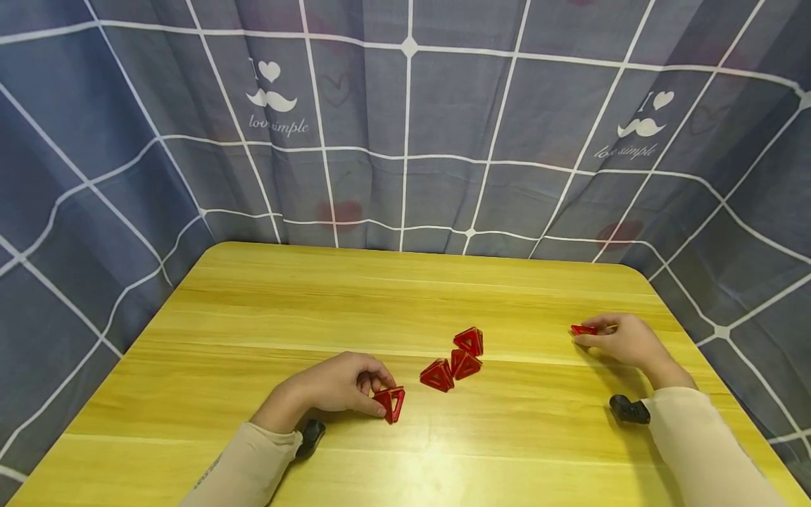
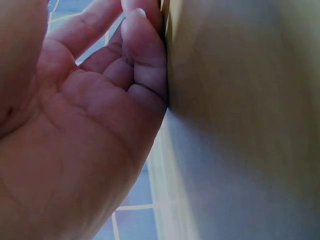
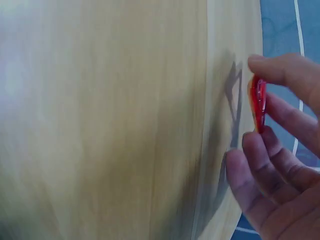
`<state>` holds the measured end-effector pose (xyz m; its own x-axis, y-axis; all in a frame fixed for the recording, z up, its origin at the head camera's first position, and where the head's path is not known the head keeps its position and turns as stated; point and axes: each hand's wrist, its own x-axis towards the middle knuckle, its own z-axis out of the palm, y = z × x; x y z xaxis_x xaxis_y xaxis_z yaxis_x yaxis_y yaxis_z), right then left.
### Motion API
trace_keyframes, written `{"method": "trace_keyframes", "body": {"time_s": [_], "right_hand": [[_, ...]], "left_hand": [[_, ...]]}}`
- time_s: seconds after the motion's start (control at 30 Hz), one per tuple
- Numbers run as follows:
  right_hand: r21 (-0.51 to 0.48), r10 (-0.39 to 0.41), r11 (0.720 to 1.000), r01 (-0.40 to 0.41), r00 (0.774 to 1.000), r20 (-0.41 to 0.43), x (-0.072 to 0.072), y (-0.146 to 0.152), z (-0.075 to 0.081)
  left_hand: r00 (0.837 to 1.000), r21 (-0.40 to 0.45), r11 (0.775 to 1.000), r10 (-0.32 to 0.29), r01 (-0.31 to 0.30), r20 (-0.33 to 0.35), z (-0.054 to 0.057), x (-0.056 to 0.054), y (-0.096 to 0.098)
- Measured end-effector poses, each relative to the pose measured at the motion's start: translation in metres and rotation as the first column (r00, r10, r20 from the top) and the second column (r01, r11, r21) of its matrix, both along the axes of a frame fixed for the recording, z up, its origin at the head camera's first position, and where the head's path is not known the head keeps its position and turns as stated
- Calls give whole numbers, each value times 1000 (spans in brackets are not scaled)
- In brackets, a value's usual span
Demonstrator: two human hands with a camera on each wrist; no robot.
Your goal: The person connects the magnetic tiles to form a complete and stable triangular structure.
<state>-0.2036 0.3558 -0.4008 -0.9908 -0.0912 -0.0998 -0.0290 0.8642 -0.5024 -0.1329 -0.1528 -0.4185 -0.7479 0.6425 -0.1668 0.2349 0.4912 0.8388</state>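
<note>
My left hand [image 1: 342, 384] pinches a red triangular frame piece [image 1: 397, 406] at the table's front middle, thumb on its near side. In the left wrist view the palm and curled fingers of that hand [image 2: 100, 110] lie along the tabletop, and the red piece is hidden. Over the right side of the table, my right hand [image 1: 624, 341] pinches a small red triangle tile [image 1: 583, 329] between thumb and fingertips. The right wrist view shows this tile [image 3: 258, 102] nearly edge-on, held above the wood, with its shadow beside it.
Three red pyramid-like pieces stand between the hands: a near one [image 1: 437, 375], a middle one [image 1: 465, 364] and a far one [image 1: 469, 341]. They sit on a yellow wooden table [image 1: 317, 296]. A blue-grey checked curtain [image 1: 367, 176] hangs behind and at both sides.
</note>
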Motion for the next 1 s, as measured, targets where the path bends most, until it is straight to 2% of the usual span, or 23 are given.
{"method": "trace_keyframes", "body": {"time_s": [0.23,0.5,0.6,0.8,1.0], "right_hand": [[-67,26,997,-32,995,-95,4,-24,2],[-183,100,974,-134,978,-182,12,-64,10],[-246,143,951,-188,972,-187,17,-82,11],[-367,245,883,-293,954,-172,32,-121,11],[-353,361,843,-406,913,-188,42,-161,7]], "left_hand": [[1000,-12,1000,-1,1,0,1,0,-1],[1000,-12,1000,-2,2,-13,1,-2,0],[1000,-14,1000,-1,0,-10,1,-2,0],[1000,-13,1000,-2,2,-19,1,-4,1],[1000,-16,1000,10,-10,-18,2,-4,2]]}}
